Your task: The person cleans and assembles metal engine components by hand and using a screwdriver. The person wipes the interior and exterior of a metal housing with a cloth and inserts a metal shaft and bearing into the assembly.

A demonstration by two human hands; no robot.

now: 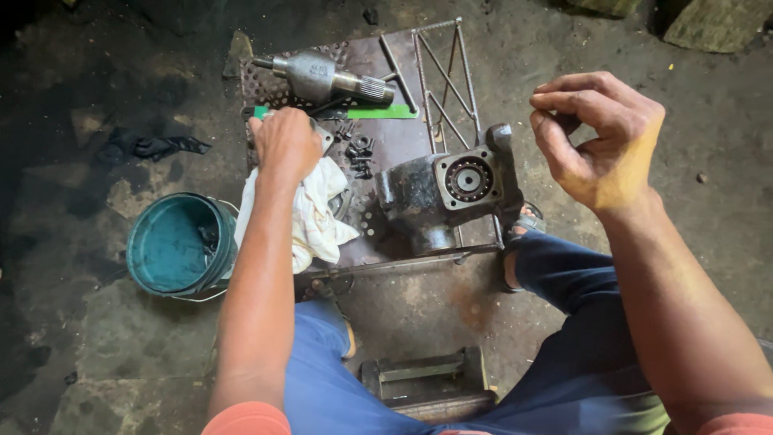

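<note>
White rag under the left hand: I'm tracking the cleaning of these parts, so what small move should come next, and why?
Probably close the left hand on the white rag and lift it: the hand rests at the rag's top edge, and the right hand hovers pinched, apparently empty, beside the greasy housing.

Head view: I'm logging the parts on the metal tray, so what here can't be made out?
- Left hand, head view: what it presses or holds is hidden beneath it and the white rag.
- Right hand: fingertips pinched; anything between them is too small to tell.
- Small dark parts on the metal tray: too small to tell their kind.
- Housing: its bore depth is in shadow.
- Teal bucket: contents unclear.
</note>
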